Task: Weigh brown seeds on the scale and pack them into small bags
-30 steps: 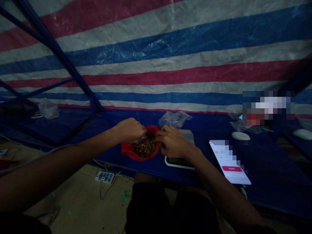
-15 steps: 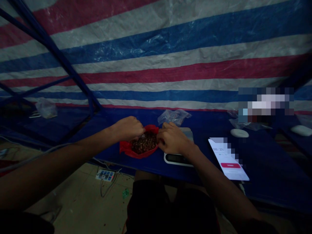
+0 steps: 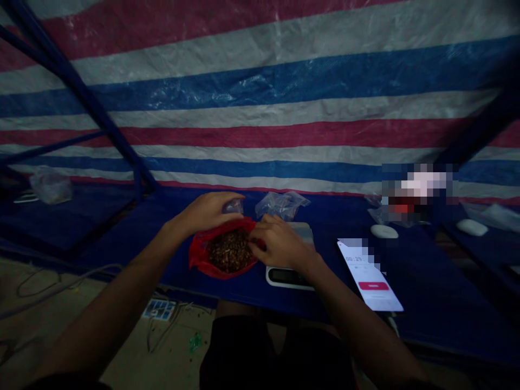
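A red plastic bag (image 3: 197, 254) lies open on the blue table (image 3: 349, 216), full of small brown pieces (image 3: 229, 252). My left hand (image 3: 205, 212) hovers over the bag's far rim, fingers curled round a small clear plastic bag (image 3: 233, 206). My right hand (image 3: 276, 241) is at the bag's right edge, fingers pinched together at the brown pieces; what they hold is too small to make out. Under my right wrist sits a small white scale (image 3: 289, 275).
Crumpled clear bags (image 3: 280, 205) lie behind the scale. A lit phone (image 3: 370, 276) rests to the right, with a white oval object (image 3: 384, 231) beyond it. A striped tarp (image 3: 260, 108) forms the back wall. A power strip (image 3: 160, 309) and cables lie on the floor.
My left hand has lifted slightly away from the brown pieces, and the small clear bag now shows in it. My right hand has shifted a little toward the pile. The view has drifted right.
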A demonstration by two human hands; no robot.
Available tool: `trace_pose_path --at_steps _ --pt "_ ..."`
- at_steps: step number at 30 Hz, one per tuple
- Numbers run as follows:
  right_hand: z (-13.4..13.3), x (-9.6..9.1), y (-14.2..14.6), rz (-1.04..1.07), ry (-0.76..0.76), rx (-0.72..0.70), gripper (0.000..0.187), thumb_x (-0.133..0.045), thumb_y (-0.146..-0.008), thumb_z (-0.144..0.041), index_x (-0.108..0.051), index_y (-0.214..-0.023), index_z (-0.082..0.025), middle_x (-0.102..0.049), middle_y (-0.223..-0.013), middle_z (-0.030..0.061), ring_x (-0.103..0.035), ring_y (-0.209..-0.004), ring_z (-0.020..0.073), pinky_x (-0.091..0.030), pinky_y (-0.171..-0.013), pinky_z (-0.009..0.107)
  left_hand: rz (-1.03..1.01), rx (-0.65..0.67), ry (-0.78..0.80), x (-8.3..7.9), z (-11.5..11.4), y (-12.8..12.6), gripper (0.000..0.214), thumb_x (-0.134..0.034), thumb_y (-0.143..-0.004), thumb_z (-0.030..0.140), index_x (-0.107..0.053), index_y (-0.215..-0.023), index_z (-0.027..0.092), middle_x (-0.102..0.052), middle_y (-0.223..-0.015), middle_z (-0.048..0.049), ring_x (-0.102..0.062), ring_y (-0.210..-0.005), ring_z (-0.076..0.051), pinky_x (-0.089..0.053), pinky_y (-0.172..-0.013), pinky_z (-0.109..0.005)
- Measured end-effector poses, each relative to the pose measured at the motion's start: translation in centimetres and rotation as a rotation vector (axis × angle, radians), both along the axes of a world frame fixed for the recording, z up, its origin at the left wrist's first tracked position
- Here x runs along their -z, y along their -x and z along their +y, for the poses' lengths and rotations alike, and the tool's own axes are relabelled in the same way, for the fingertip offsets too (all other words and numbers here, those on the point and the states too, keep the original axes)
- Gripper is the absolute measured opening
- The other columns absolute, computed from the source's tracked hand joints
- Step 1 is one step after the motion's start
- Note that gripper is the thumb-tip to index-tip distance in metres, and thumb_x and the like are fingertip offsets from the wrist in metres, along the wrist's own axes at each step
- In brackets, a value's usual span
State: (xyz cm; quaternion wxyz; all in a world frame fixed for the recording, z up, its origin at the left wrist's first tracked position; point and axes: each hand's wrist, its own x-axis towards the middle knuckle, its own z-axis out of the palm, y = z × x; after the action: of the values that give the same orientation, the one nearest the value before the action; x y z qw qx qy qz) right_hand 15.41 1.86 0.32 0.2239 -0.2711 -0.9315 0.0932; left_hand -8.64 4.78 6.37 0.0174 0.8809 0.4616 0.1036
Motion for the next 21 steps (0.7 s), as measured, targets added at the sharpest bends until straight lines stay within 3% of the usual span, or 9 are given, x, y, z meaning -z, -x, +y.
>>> trace_pose_path --at_steps 5,10,16,21 --pt "0.0 -0.1 0.1 -0.014 0.014 -0.016 0.019 -0.060 -0.094 -0.029 -0.075 -0.088 -0.018 -0.070 -0.083 0.0062 -0.056 -0.087 0.0225 -0.039 -0.085 0.037 -0.326 -0.048 0.130 3.4 3.7 -1.6 0.048 -0.056 -0.099 0.047 -0.060 -0.134 0.016 -0.074 -0.125 -0.0133 -0.071 -0.110 -0.025 -0.057 -0.092 -0.041" --pt "-0.3 0.0 0.4 0.029 0.025 -0.048 0.019 -0.060 -0.095 -0.030 -0.075 -0.090 -0.019 -0.071 -0.085 0.0056 -0.057 -0.089 0.0218 -0.040 -0.090 0.037 -0.452 0.012 0.249 5.4 5.9 -2.0 0.059 -0.073 -0.085 0.041 -0.058 -0.135 0.015 -0.068 -0.136 -0.0167 -0.065 -0.124 -0.026 -0.051 -0.104 -0.044" --pt "-0.3 0.3 0.5 0.025 0.060 -0.058 0.020 -0.059 -0.097 -0.032 -0.074 -0.093 -0.020 -0.074 -0.090 0.0053 -0.060 -0.093 0.0222 -0.040 -0.093 0.038 -0.414 0.070 0.376 6.7 6.7 -1.2 0.055 -0.070 -0.086 0.036 -0.058 -0.136 0.017 -0.071 -0.131 -0.0154 -0.068 -0.119 -0.024 -0.053 -0.101 -0.045" --pt "-0.2 0.4 0.6 0.057 0.075 -0.064 0.021 -0.059 -0.097 -0.033 -0.074 -0.095 -0.020 -0.074 -0.092 0.0058 -0.062 -0.094 0.0221 -0.041 -0.093 0.037 -0.490 -0.019 0.307 7.6 6.4 -1.3 0.075 -0.073 -0.085 0.046 -0.048 -0.149 0.017 -0.056 -0.151 -0.0201 -0.056 -0.138 -0.030 -0.046 -0.112 -0.051"
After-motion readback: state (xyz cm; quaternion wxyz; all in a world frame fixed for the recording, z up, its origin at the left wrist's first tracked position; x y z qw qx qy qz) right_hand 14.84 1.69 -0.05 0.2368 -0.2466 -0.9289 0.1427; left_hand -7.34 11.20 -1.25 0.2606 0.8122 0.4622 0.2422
